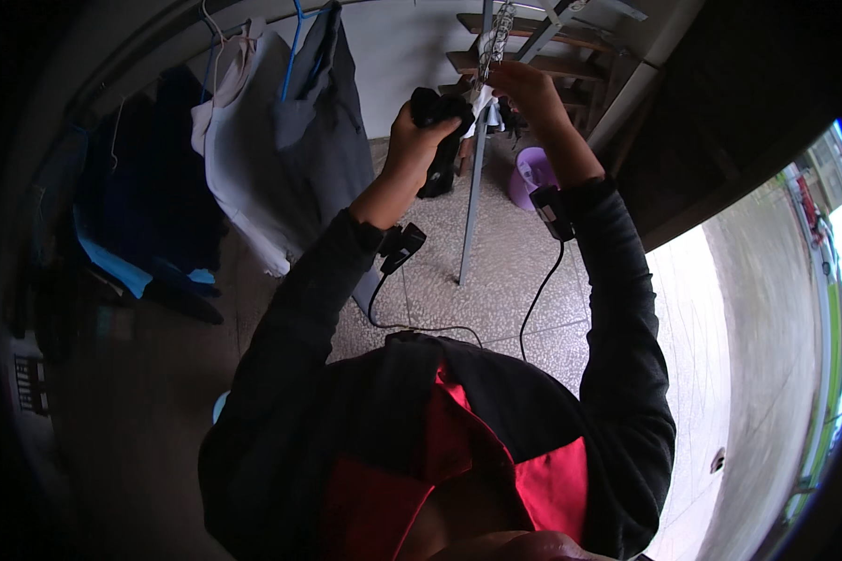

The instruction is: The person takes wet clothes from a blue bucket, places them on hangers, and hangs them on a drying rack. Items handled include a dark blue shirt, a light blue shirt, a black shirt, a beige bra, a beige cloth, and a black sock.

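Observation:
My left hand (414, 137) is closed around a bunched black cloth (438, 175), part of which hangs below the fingers. My right hand (530, 91) is raised at the top, its fingertips at the lower end of a bundle of thin metal wire pieces (498, 38). Whether those fingers are gripping the wire is too small to make out. Between and beyond both hands, a slim grey metal pole (471, 217) slants down to the floor. Some white cloth (478, 109) shows behind the black one.
Grey trousers (330, 126), a light garment (242, 161) and dark clothes (158, 175) hang at the left. A purple bucket (528, 179) stands on the speckled floor (512, 280). Wooden steps (561, 66) rise behind. Cables run from devices at both wrists.

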`<state>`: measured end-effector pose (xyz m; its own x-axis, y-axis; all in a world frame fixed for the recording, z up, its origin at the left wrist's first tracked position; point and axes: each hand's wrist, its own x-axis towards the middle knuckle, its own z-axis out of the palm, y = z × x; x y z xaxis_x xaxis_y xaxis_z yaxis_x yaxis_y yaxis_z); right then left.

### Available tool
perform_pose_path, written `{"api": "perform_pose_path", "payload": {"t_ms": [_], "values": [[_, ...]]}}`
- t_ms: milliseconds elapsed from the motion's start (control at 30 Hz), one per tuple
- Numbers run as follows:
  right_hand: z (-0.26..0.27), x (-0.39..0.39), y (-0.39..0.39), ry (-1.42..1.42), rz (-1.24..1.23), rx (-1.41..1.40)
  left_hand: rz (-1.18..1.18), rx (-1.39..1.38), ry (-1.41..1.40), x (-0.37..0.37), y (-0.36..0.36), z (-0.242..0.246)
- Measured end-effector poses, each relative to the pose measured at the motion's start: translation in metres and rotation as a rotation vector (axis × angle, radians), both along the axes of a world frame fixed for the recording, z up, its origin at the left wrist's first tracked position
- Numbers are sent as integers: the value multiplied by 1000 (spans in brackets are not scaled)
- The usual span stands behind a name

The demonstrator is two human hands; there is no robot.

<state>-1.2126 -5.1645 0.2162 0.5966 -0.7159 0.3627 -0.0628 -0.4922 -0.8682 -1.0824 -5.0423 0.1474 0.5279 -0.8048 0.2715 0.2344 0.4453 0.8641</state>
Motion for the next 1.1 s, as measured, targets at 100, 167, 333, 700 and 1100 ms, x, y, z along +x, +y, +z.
{"api": "perform_pose_path", "payload": {"t_ms": [100,167,333,700,1100], "values": [[-2,-2,-12,49,100,48,75,19,-33,0,-11,-7],[-5,-4,-19,8,168,131,28,-33,18,-1,-15,-11],[-10,-4,-30,-81,279,249,-19,-74,73,-5,-16,-11],[-21,-2,-44,-213,371,199,37,-33,92,-5,-16,-7],[-27,-4,-41,-371,371,109,373,-121,-299,-14,-36,-1]]}}
